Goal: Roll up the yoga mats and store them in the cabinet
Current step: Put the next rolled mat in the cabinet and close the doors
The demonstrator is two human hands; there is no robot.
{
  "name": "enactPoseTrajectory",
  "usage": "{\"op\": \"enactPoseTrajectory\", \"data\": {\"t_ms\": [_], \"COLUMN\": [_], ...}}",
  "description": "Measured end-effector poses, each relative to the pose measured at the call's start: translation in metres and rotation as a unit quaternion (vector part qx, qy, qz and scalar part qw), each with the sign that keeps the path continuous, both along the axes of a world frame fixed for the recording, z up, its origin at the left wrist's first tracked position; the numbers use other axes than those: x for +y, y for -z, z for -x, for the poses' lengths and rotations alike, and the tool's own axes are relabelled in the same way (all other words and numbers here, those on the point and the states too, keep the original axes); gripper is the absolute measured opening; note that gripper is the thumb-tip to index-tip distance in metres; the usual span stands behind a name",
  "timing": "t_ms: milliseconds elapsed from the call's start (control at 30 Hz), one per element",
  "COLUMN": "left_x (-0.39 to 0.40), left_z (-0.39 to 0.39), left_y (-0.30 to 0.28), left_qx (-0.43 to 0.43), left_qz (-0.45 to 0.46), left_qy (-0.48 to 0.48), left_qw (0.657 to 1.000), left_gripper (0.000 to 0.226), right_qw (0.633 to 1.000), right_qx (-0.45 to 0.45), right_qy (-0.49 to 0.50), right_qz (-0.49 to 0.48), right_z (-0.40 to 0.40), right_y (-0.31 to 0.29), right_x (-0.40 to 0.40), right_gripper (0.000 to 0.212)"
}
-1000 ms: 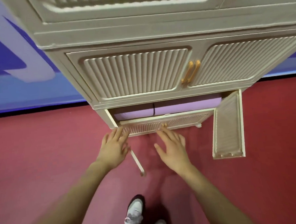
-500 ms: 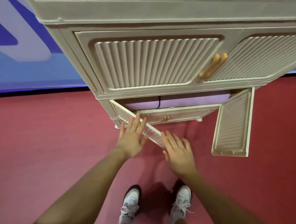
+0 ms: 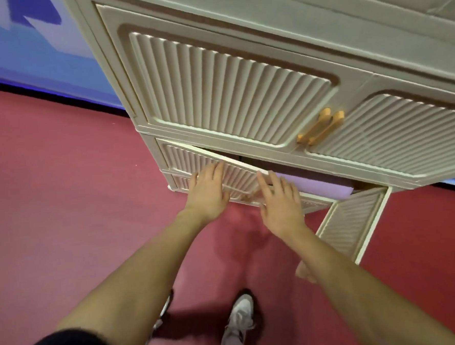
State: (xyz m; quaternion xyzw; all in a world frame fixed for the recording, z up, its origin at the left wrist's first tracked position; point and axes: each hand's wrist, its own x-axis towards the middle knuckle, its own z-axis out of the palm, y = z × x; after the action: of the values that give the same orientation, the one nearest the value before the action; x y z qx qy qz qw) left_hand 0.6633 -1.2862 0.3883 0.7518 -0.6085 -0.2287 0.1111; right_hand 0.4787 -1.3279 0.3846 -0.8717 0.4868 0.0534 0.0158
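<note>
A rolled purple yoga mat (image 3: 320, 186) lies inside the low compartment of the cream ribbed cabinet (image 3: 231, 86). The compartment's left door (image 3: 193, 161) is nearly closed, with a narrow gap at its right edge. My left hand (image 3: 209, 192) presses flat on that door with straight fingers. My right hand (image 3: 278, 201) lies flat at the door's free edge, fingers straight, covering part of the mat. The right door (image 3: 354, 218) hangs wide open toward me.
Red floor (image 3: 63, 209) spreads to the left and right of the cabinet. A blue wall (image 3: 14, 52) runs behind it. Orange handles (image 3: 322, 126) sit on the closed upper doors. My white shoes (image 3: 238, 323) stand below my arms.
The left door has swung from wide open to almost closed under both my hands. The view has shifted closer and to the left of the cabinet.
</note>
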Motion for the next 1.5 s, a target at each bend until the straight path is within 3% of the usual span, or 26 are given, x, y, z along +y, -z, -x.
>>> {"op": "enactPoseTrajectory", "data": {"t_ms": [333, 433, 567, 700, 833, 1000, 1167, 1367, 1500], "left_x": [-0.004, -0.006, -0.010, -0.007, -0.003, 0.006, 0.006, 0.001, -0.021], "left_z": [0.069, 0.107, 0.163, 0.211, 0.244, 0.238, 0.197, 0.151, 0.138], "left_y": [-0.035, -0.042, -0.043, -0.034, -0.023, -0.010, -0.001, 0.012, 0.006], "left_qx": [-0.016, -0.004, 0.005, -0.010, -0.009, -0.031, -0.094, -0.185, -0.180], "left_qz": [0.000, 0.017, -0.023, -0.077, -0.116, -0.105, -0.067, -0.053, -0.063], "left_qy": [-0.001, 0.040, 0.108, 0.189, 0.256, 0.255, 0.266, 0.290, 0.221], "left_qw": [1.000, 0.999, 0.994, 0.979, 0.960, 0.961, 0.957, 0.938, 0.956], "left_gripper": [0.051, 0.051, 0.051, 0.059, 0.061, 0.059, 0.065, 0.060, 0.062], "right_qw": [0.996, 0.994, 0.987, 0.979, 0.974, 0.988, 0.986, 0.974, 0.970], "right_qx": [-0.084, -0.099, -0.122, -0.110, -0.138, -0.060, -0.042, -0.116, -0.153], "right_qy": [0.010, 0.045, 0.102, 0.156, 0.132, 0.098, 0.157, 0.180, 0.150], "right_qz": [-0.001, -0.012, -0.028, -0.066, -0.123, -0.099, -0.047, -0.079, -0.117], "right_z": [0.081, 0.123, 0.186, 0.231, 0.247, 0.230, 0.184, 0.155, 0.145], "right_y": [-0.024, -0.028, -0.030, -0.023, -0.011, 0.002, 0.010, 0.018, 0.018], "right_x": [-0.033, -0.019, -0.007, 0.008, 0.012, 0.004, -0.014, -0.019, -0.031], "right_gripper": [0.064, 0.050, 0.044, 0.045, 0.051, 0.063, 0.079, 0.083, 0.082]}}
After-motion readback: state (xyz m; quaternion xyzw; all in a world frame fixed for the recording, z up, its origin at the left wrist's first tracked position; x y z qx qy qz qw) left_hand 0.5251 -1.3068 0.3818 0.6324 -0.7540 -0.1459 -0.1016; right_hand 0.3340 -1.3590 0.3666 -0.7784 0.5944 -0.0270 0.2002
